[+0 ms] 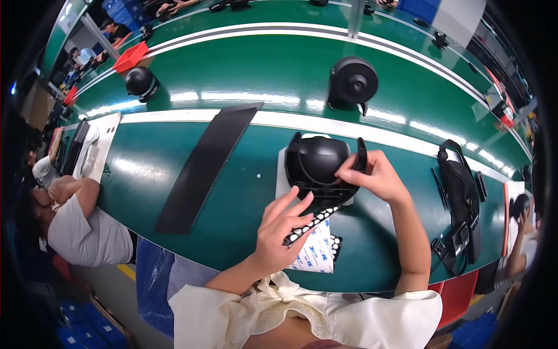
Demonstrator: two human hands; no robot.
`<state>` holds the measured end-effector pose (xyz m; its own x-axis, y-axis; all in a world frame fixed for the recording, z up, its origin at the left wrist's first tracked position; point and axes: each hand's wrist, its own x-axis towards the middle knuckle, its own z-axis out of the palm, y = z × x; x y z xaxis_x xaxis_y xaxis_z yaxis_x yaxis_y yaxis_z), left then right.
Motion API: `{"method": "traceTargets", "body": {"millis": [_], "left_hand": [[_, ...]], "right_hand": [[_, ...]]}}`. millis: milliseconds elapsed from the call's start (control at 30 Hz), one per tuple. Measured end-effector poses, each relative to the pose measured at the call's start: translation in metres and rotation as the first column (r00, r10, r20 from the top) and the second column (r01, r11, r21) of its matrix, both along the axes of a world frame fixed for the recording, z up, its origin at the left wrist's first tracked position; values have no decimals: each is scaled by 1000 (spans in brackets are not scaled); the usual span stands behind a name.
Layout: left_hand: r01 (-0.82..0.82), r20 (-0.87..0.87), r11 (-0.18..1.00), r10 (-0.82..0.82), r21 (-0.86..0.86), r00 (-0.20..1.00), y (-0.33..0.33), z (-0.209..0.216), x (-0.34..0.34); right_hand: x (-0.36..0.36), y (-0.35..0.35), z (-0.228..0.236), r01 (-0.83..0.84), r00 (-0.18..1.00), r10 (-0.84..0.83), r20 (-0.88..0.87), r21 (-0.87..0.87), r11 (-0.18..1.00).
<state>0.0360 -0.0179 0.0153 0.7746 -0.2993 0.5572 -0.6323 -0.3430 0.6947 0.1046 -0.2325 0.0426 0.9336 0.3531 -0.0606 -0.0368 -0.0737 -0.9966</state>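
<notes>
A glossy black dome-shaped device [323, 160] with two upright curved prongs sits on a pale pad [281, 174] in front of me. My right hand [375, 177] grips its right prong, thumb on the inner side by the dome; some fingers are hidden behind the prong. My left hand [281, 230] has its fingers spread, their tips at the device's near edge; its thumb is mostly hidden. Beside those fingers runs a black strip with white dots [317, 222]. It overlaps a white backing sheet [317, 256] printed in blue.
To the left lies a long black flat panel [203, 168]. A black bag-like bundle with straps [459, 198] is at the right. Beyond the white rail stand another black device [353, 84], a black dome unit [141, 83] and a red bin [131, 57]. Co-workers sit on both sides.
</notes>
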Motion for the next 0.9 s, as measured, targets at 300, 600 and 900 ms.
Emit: {"method": "traceTargets", "body": {"millis": [300, 600, 900], "left_hand": [[301, 228, 879, -228, -370, 947, 22, -3, -10], [209, 164, 873, -151, -441, 975, 14, -1, -8], [79, 168, 903, -7, -422, 986, 16, -18, -13]], "right_hand": [[7, 40, 31, 13, 935, -35, 352, 66, 998], [156, 85, -56, 630, 677, 222, 702, -708, 318], [190, 93, -98, 184, 946, 218, 238, -952, 243]]}}
